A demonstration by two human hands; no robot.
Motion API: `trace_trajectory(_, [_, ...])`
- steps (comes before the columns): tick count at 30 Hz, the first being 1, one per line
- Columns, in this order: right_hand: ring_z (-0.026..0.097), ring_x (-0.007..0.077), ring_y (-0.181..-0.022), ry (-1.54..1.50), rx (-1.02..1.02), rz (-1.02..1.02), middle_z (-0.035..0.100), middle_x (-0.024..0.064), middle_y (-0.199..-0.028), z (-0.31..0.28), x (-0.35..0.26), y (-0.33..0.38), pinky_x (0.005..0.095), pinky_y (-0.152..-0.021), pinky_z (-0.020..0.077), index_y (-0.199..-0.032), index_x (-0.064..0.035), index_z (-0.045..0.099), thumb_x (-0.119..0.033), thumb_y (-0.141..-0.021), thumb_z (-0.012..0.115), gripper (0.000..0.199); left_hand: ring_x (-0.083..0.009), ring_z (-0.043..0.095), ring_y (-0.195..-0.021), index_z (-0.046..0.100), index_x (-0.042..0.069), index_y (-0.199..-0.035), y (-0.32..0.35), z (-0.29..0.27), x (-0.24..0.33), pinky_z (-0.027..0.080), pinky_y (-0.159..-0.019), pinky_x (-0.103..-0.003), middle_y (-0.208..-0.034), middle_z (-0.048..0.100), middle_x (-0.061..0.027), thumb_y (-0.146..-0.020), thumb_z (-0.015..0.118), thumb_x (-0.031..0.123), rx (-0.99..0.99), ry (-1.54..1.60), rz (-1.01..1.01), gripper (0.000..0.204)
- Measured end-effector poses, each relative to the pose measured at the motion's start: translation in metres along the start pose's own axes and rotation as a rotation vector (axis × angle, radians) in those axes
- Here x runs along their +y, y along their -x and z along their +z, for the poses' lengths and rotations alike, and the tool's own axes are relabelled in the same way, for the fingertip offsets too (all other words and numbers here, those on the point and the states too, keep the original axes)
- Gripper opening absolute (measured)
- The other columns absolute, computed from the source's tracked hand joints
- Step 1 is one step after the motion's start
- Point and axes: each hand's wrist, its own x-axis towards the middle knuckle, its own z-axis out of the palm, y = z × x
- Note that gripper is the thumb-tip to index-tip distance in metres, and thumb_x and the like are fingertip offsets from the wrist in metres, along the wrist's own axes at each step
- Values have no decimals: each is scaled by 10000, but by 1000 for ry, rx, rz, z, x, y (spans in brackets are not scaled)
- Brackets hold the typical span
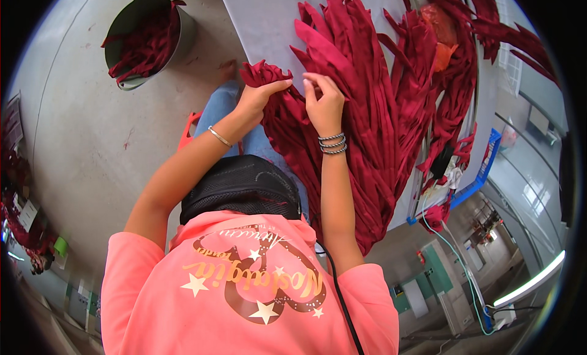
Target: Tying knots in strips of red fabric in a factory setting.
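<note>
My left hand (260, 99) is closed around the gathered end of a bunch of dark red fabric strips (266, 73), thumb pointing to the right. The strips hang from it along the table's near edge toward my lap. Just right of it, my right hand (324, 99) is raised with thumb and fingers curled together in a pinch. Anything between those fingertips is too small to make out. Behind and beside the right hand, a large spread pile of dark red fabric strips (373, 123) covers the table (269, 16) and drapes over its near edge.
On the floor at far left stands a grey-green bucket (185, 34) holding more red strips. An orange-red plastic bag (439, 28) lies among fabric at the table's right. Farther right are a blue frame (483, 172) and a pale cable (452, 248). A black mesh item (241, 187) sits at my waist.
</note>
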Motion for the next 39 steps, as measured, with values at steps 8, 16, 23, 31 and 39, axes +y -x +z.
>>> trace_trajectory(8, [619,306,-817,721,215,-90,590,84,-936,15,10,-17,392,-647,529,-974,-108,607,-204,-783,727,245,-200,637,-1025,588,35,-1020,-1,1,-3,511,-861,-331,-1054,657,-75,-853,662,32,-64,30,78,183])
trace_trajectory(16, [613,281,-756,354,272,-26,625,53,-807,7,19,-18,398,-613,482,-844,-104,628,-144,-795,700,96,-235,626,-1062,525,72,-1120,1,-2,-1,522,-870,-373,-1094,614,-96,-854,644,-7,-79,83,58,301])
trace_trajectory(23, [580,218,-685,31,20,40,653,55,-748,-5,-1,-16,337,-640,470,-843,-70,683,-150,-782,726,109,-174,639,-968,570,59,-1177,1,4,3,501,-873,-301,-1062,638,-63,-804,684,-43,-19,54,73,403])
trace_trajectory(31, [604,251,-759,-1,-174,-140,657,78,-787,-8,-1,-9,359,-686,483,-860,-41,678,-65,-782,674,81,-140,644,-909,628,25,-1055,-9,-3,0,505,-821,-291,-977,671,-47,-779,728,-7,-107,-8,49,295])
trace_trajectory(39, [630,319,-819,569,164,-132,616,105,-943,6,14,-19,403,-621,521,-989,-91,613,-184,-768,733,268,-162,627,-993,632,10,-1085,-2,2,-1,487,-875,-306,-1073,659,-69,-810,688,14,-28,27,-9,281])
